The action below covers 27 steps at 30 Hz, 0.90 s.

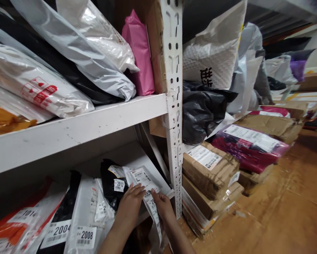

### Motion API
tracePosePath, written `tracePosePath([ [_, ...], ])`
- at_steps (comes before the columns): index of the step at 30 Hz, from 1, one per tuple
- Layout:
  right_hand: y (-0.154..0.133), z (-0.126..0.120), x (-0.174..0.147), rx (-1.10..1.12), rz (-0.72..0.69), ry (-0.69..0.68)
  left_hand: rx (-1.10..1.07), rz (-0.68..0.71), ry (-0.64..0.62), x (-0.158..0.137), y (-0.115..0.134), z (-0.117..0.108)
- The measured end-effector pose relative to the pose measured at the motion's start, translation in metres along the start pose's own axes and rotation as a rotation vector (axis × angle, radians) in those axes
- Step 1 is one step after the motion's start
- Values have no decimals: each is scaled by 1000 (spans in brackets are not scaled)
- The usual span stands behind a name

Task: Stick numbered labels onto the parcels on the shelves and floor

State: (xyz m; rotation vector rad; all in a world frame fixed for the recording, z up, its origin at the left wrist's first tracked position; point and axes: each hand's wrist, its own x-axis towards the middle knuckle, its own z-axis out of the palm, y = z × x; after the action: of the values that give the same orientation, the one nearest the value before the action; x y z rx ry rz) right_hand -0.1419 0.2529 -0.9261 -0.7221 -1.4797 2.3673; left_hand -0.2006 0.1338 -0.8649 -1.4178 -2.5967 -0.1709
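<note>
Head view: both hands, left hand and right hand, pinch a white labelled parcel with fingers clamped on it, just left of the shelf upright. Parcels numbered 2004, 2008 and 2012 already sit left of the upright; this one is not yet set down.

On the lower shelf, number stickers read clearly: "2012" on the black parcel at about seven o'clock, "2004" on a white-and-black bag and "2008" on the white bag toward eight o'clock, and "1014" on the orange-red bag (its digits partly creased). A strip of labels shows only "20". Black characters on the white padded mailer are cut off.
</note>
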Motion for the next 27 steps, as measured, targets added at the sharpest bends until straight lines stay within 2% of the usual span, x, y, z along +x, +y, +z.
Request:
tracePosePath([
  [4,-5,-11,-12,83,111,-195,-23,5,18,0,-2,-2],
  [6,-6,-18,-14,86,137,-245,-33,19,30,-1,-3,-1],
  [12,-3,-24,-13,22,106,-213,-32,44,52,-4,-5,2],
  [16,1,-25,-12,-18,116,-250,-21,69,77,-5,-6,4],
  [23,11,-30,-6,-75,147,-226,-43,90,167,-8,-11,16],
  [27,6,-32,-13,-92,111,-220,-64,82,172,-8,-13,18],
])
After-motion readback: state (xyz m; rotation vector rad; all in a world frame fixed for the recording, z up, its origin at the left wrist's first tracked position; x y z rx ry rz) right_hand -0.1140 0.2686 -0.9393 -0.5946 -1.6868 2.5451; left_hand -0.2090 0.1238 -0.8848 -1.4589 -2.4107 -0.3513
